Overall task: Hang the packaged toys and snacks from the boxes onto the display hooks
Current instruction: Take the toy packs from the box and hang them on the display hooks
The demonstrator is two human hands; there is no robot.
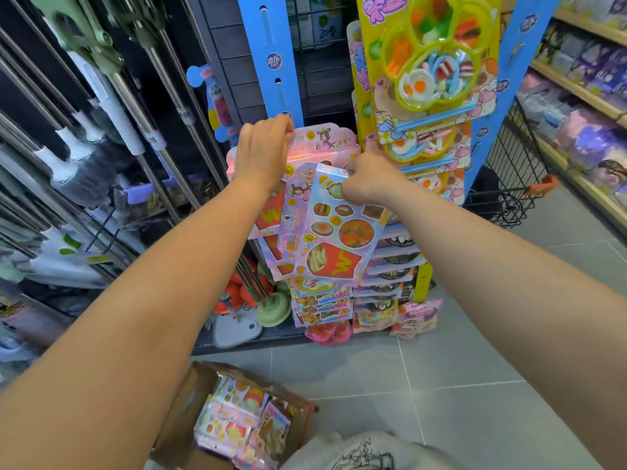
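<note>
My right hand (368, 179) pinches the top edge of a food-toy package (334, 232), a tilted pastel card with burgers, soup and red fries. Behind it hangs a matching package (325, 140), and my left hand (263, 150) grips its top left corner near the hook, fingers curled. The hook itself is hidden by my left hand. Both packages sit against the dark wire display grid (315, 79) between blue uprights. An open cardboard box (190, 415) on the floor below holds several more of the same packages (237, 422).
Yellow play-food sets (431, 59) hang to the right of my hands, with more toy packs (325, 307) stacked lower on the rack. Mop handles (135, 106) fill the left side. A black wire basket (509, 184) and a stocked shelf (583, 89) stand right. The floor is grey tile.
</note>
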